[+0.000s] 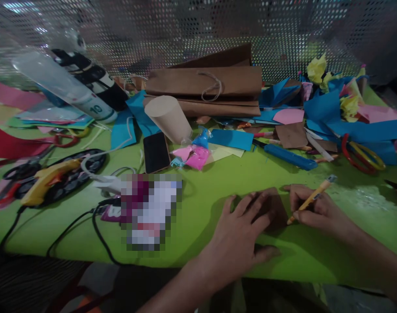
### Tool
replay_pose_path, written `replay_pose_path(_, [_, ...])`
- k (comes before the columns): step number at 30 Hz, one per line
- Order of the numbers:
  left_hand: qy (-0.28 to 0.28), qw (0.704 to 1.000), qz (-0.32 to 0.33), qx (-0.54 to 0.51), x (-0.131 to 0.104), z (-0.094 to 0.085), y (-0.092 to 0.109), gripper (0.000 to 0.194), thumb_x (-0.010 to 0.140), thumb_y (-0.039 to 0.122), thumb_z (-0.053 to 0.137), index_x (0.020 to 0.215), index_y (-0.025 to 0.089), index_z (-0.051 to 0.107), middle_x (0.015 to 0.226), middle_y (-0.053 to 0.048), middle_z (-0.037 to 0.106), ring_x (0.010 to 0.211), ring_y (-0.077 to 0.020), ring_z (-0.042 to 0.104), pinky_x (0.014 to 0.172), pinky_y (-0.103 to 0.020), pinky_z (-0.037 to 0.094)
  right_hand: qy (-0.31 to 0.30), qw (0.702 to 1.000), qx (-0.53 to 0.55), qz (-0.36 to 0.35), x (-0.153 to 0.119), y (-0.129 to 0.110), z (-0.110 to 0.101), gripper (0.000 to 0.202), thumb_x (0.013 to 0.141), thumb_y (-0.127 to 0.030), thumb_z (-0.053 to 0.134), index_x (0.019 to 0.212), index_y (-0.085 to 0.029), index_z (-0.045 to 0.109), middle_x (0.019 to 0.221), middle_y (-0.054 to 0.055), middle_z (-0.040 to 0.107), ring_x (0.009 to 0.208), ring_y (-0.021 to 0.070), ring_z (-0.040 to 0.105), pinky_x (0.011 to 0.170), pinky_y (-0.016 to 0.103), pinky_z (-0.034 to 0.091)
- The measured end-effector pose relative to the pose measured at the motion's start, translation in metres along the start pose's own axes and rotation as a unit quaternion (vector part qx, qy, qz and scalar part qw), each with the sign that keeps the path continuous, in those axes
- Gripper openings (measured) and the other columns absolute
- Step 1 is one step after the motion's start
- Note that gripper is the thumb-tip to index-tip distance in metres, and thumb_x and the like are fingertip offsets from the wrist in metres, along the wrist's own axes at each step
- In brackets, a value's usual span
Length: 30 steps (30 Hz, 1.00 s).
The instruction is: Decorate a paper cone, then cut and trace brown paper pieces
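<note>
My left hand [242, 228] lies spread over a small piece of brown paper [276, 208] on the green tabletop [198, 243], pressing on its left part. My right hand [317, 211] grips a yellow pencil [315, 194] with its tip pointing down at the paper's right edge. Whether the tip leaves a mark, I cannot make out. Part of the brown piece is hidden under my left fingers.
A blue cutter knife [289, 157], red-and-yellow-handled scissors [363, 154] and blue paper scraps lie beyond my hands. Leftward are a black phone [156, 152], a cardboard tube [169, 119], a yellow glue gun [50, 180] and cords. Folded brown paper [201, 82] stands behind.
</note>
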<state>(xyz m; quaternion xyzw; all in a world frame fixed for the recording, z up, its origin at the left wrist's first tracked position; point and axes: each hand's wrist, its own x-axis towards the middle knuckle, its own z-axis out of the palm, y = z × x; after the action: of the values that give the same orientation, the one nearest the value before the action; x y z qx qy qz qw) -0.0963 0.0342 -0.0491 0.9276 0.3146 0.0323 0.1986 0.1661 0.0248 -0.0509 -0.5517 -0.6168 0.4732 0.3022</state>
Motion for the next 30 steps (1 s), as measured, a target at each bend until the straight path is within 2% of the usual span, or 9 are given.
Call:
replay_pose_path(5, [0.005,1.0,-0.005,-0.006,-0.001,0.001,0.0,0.07,0.099,0.074,0.055,0.154,0.03,0.055,0.175,-0.01,0.035,0.154,-0.038,0.038,0.124,-0.067,0.029,-0.023,1.0,0.005,-0.016,-0.001,0.003,-0.001,0.012,0.077,-0.02,0.064,0.069,-0.025,0.056,0.07,-0.002,0.058,0.066,0.0166,0.056,0.058,0.03,0.041])
replay_pose_path(8, [0.0,1.0,-0.004,-0.005,-0.001,0.002,-0.001,0.07,0.099,0.074,0.055,0.155,0.032,0.052,0.176,-0.011,0.033,0.157,-0.0373,0.035,0.123,-0.068,0.029,-0.019,0.999,0.041,-0.01,-0.002,0.008,-0.003,0.012,0.084,-0.022,0.065,0.073,-0.025,0.059,0.07,-0.002,0.058,0.067,0.017,0.057,0.058,0.03,0.042])
replay_pose_path(13, [-0.006,1.0,-0.004,-0.005,-0.001,0.001,-0.001,0.07,0.099,0.073,0.056,0.156,0.033,0.051,0.177,-0.011,0.03,0.159,-0.0372,0.032,0.123,-0.068,0.031,0.113,0.992,0.051,0.003,0.005,0.015,-0.003,0.016,0.095,-0.04,0.071,0.087,-0.026,0.066,0.075,-0.001,0.062,0.063,0.015,0.056,0.054,0.028,0.042])
replay_pose_path(16, [-0.008,1.0,-0.005,-0.009,0.0,0.0,0.0,0.069,0.098,0.073,0.058,0.154,0.034,0.052,0.176,-0.011,0.032,0.159,-0.0376,0.034,0.122,-0.068,0.032,0.149,0.988,0.036,-0.005,0.012,0.014,-0.001,0.021,0.095,-0.045,0.072,0.089,-0.026,0.066,0.075,-0.001,0.063,0.062,0.0146,0.058,0.055,0.028,0.045])
replay_pose_path(23, [0.0,1.0,-0.001,-0.022,-0.001,0.001,-0.002,0.067,0.1,0.074,0.052,0.154,0.034,0.052,0.176,-0.01,0.033,0.159,-0.0368,0.033,0.123,-0.07,0.031,0.163,0.986,-0.025,-0.025,0.018,0.006,0.005,0.022,0.094,-0.044,0.07,0.082,-0.025,0.065,0.071,0.0,0.065,0.06,0.0153,0.058,0.053,0.028,0.046])
replay_pose_path(30, [0.002,1.0,0.0,-0.028,-0.002,0.0,-0.002,0.067,0.1,0.075,0.052,0.153,0.034,0.053,0.176,-0.01,0.033,0.16,-0.0352,0.033,0.124,-0.068,0.031,0.151,0.985,-0.07,-0.037,0.019,0.011,0.005,0.019,0.096,-0.041,0.067,0.085,-0.026,0.065,0.07,-0.001,0.062,0.059,0.0154,0.056,0.053,0.029,0.044])
